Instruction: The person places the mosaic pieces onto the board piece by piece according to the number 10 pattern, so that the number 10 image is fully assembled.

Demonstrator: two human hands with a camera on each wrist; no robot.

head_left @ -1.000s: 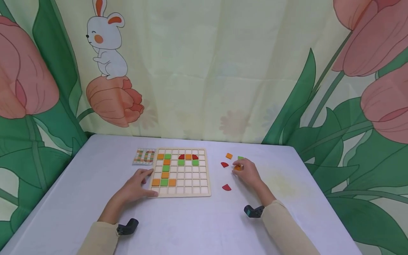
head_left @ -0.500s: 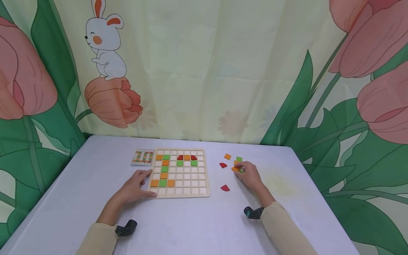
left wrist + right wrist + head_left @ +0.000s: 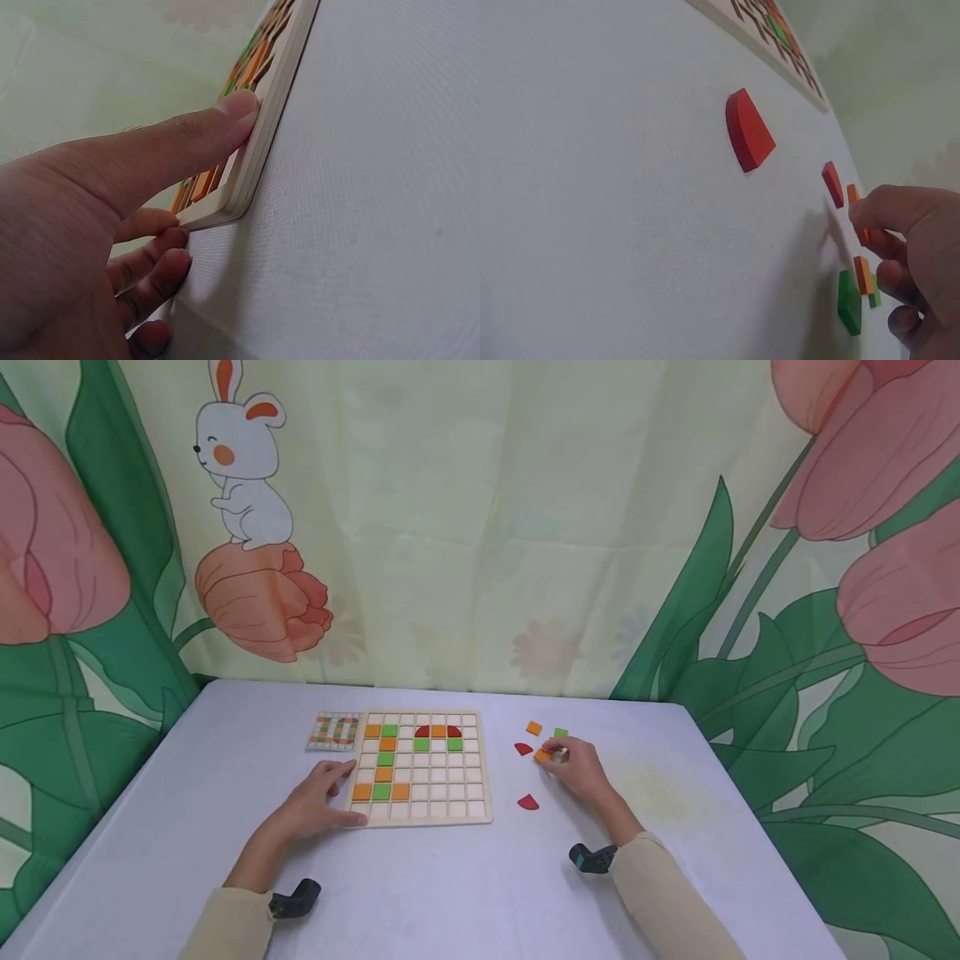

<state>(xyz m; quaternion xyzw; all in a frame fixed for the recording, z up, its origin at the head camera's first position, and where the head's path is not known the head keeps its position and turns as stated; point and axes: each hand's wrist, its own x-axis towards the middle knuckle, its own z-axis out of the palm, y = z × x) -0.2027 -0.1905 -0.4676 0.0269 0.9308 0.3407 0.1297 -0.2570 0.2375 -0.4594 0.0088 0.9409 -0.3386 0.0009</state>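
Observation:
My left hand [image 3: 318, 800] holds the wooden grid board [image 3: 450, 812] at its front left corner. In the left wrist view, the thumb [image 3: 187, 146] lies on the rim and the other fingers bend against the side edge. Orange and green squares and two red quarter-round pieces sit in the board's cells. Right of the board, my right hand [image 3: 581, 768] pinches an orange square tile [image 3: 542, 757] between thumb and fingertips, low over the table. Close to this hand, the right wrist view shows another orange tile [image 3: 864, 275] and a green tile [image 3: 849, 302].
Two loose red quarter-round pieces, one nearer [image 3: 528, 802] and one farther [image 3: 522, 748], lie between board and right hand. An orange tile [image 3: 534, 727] and a green tile [image 3: 561, 732] lie farther back. A printed pattern card [image 3: 333, 732] is left of the board.
My right hand has shifted a little left with the orange tile pinched in it, away from the green tiles. The left hand stays at the board's corner.

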